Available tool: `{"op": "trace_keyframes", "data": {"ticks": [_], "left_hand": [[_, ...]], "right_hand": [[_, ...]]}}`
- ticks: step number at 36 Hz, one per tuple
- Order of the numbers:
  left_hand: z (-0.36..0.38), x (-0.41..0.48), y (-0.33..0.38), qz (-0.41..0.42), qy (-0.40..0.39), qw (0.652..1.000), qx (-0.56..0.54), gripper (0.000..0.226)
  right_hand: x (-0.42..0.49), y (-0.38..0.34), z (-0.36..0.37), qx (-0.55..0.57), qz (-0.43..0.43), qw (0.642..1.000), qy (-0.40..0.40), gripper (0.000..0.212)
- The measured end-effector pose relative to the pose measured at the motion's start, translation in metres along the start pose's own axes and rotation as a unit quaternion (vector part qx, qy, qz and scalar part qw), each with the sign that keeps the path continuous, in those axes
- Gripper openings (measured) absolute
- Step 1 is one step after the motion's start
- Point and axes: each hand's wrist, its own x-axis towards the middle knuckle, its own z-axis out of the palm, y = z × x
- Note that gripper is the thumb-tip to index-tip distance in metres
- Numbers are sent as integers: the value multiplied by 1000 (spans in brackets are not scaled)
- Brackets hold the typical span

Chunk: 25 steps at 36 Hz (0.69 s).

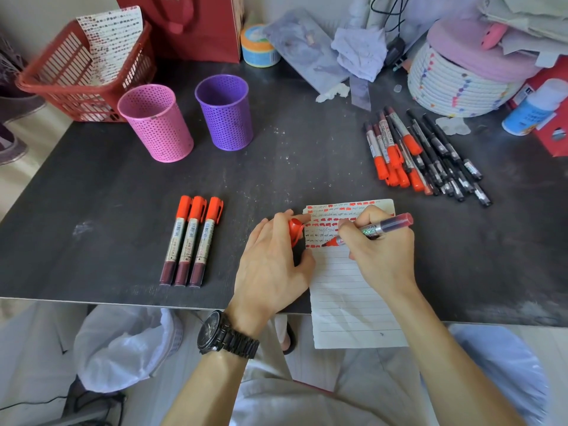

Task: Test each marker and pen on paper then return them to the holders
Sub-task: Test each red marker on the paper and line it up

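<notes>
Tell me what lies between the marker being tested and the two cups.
Nothing upright. From the marker in the right hand to the pink cup and purple cup, only three capped markers lie flat, left of the straight line.

A home desk, cluttered with baskets and bags.

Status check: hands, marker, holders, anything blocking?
Right hand marking paper with uncapped red marker. Left hand holds cap. Pink holder, purple holder look empty. Path clear.
</notes>
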Motion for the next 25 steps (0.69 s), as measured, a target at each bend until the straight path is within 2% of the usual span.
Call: {"op": "trace_keyframes", "data": {"ticks": [12,15,20,25], "left_hand": [[-1,-1,2,-3,2,1000,0,50],[-1,-1,2,-2,6,1000,-4,50],[-1,-1,1,5,9,1000,-5,52],[-1,-1,2,10,14,1000,-3,48]], "right_hand": [[1,4,1,10,-14,1000,2,33],[1,4,1,18,3,1000,5,28],[3,3,-6,105,46,993,35,36],[4,-8,-13,205,108,972,40,28]]}}
